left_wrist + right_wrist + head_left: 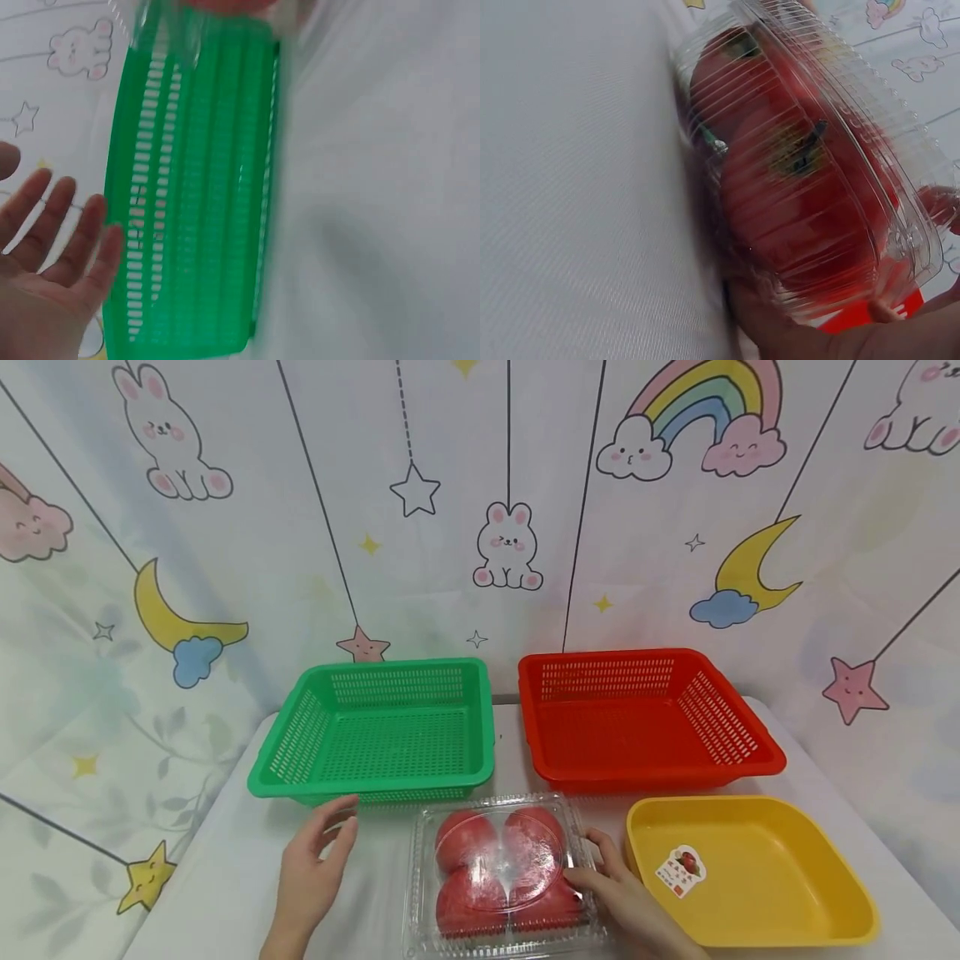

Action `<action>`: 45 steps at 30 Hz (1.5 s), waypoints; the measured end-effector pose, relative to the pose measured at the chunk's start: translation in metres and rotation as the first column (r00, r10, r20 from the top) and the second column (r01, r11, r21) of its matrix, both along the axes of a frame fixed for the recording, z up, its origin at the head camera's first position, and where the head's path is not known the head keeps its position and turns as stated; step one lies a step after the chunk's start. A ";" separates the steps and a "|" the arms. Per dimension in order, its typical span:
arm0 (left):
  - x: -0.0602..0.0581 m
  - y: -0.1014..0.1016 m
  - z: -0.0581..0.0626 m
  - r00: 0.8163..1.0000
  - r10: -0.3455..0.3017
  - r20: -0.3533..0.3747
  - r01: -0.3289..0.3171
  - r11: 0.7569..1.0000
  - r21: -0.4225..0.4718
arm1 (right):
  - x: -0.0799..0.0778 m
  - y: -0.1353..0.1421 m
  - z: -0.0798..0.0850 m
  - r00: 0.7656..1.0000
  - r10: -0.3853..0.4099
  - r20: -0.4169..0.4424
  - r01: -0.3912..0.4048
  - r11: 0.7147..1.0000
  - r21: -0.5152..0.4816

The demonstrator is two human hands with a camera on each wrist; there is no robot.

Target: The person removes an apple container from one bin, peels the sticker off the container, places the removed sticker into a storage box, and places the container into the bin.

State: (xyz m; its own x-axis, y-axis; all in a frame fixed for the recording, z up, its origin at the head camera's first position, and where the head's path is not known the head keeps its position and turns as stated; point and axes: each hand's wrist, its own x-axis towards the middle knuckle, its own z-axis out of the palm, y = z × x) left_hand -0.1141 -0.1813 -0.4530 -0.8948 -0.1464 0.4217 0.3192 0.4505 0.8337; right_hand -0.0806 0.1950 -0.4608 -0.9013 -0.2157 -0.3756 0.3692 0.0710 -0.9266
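Observation:
A clear plastic clamshell box [420,893] sits on the white table, lid down over several red apples [468,902]. My right hand [626,889] grips the box by its right side, and in the right wrist view the thumb [761,315] is low against its wall. Through the ribbed plastic there, an apple [780,217] shows its dark stem. My left hand [311,868] is off to the left of the box with fingers loosely extended, holding nothing. Its fingers [64,217] are spread in the left wrist view, overlapping the edge of the green basket [210,187].
Behind the box stand a green basket [483,760] on the left and a red basket [652,768] on the right, both with slotted walls. A yellow tray [765,877] with a fruit sticker [681,871] lies beside my right hand. A patterned curtain [450,568] hangs behind.

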 end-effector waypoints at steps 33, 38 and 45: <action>-0.053 -0.096 -0.016 0.968 0.239 0.080 -0.237 0.971 -0.038 | -0.001 0.004 -0.004 0.996 0.077 0.051 -0.061 0.961 -0.268; -0.053 -0.095 -0.019 0.956 0.270 0.118 -0.268 0.963 -0.038 | 0.000 0.003 -0.005 0.996 0.086 0.011 -0.080 0.965 -0.251; -0.054 -0.096 -0.021 0.966 0.229 0.120 -0.235 0.971 0.040 | 0.006 0.002 0.009 0.997 0.073 -0.006 -0.073 0.974 -0.215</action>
